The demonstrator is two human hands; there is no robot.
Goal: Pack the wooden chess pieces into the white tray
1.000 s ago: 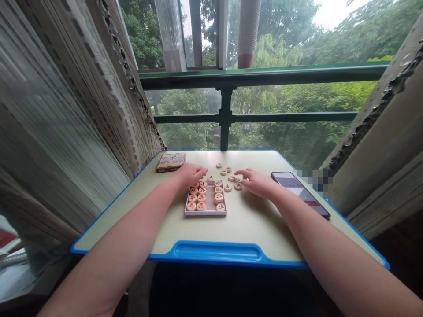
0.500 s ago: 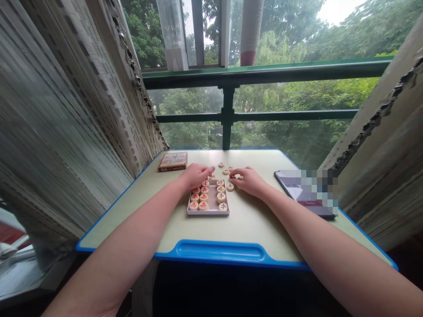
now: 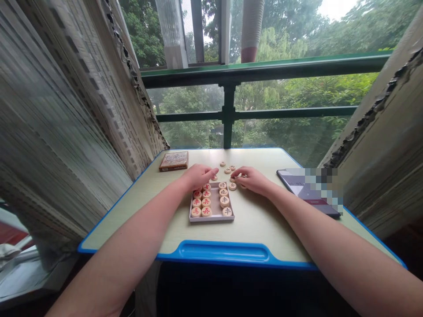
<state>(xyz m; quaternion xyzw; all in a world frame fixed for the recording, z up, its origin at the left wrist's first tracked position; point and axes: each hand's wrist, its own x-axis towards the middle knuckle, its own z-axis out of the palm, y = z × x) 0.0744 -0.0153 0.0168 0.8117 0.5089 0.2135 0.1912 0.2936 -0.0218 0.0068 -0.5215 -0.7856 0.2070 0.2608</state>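
A shallow light tray (image 3: pixel 211 219) holds round wooden Chinese chess pieces: red-marked ones in two columns at left, black-marked ones in a column at right. My left hand (image 3: pixel 199 176) lies over the tray's far left corner, fingers stretched rightward beside a loose piece (image 3: pixel 214 178); its fingers are partly hidden. Just right of the tray's far end, my right hand (image 3: pixel 251 179) has its fingertips closed on a Chinese chess piece (image 3: pixel 233 179). Another loose piece (image 3: pixel 232 186) lies right below those fingertips. Part of one more piece (image 3: pixel 243 186) shows under my right hand.
Several loose pieces (image 3: pixel 228 171) lie farther back on the pale table (image 3: pixel 139 211). A flat printed box (image 3: pixel 174 160) is at back left, and a tablet (image 3: pixel 309 193) at right. The table has a blue rim and a front groove (image 3: pixel 223 252). Curtains (image 3: pixel 132 88) hang at both sides.
The tray with its pieces has shifted slightly nearer to me. My hands keep nearly the same places, with my right fingertips still at a loose piece.
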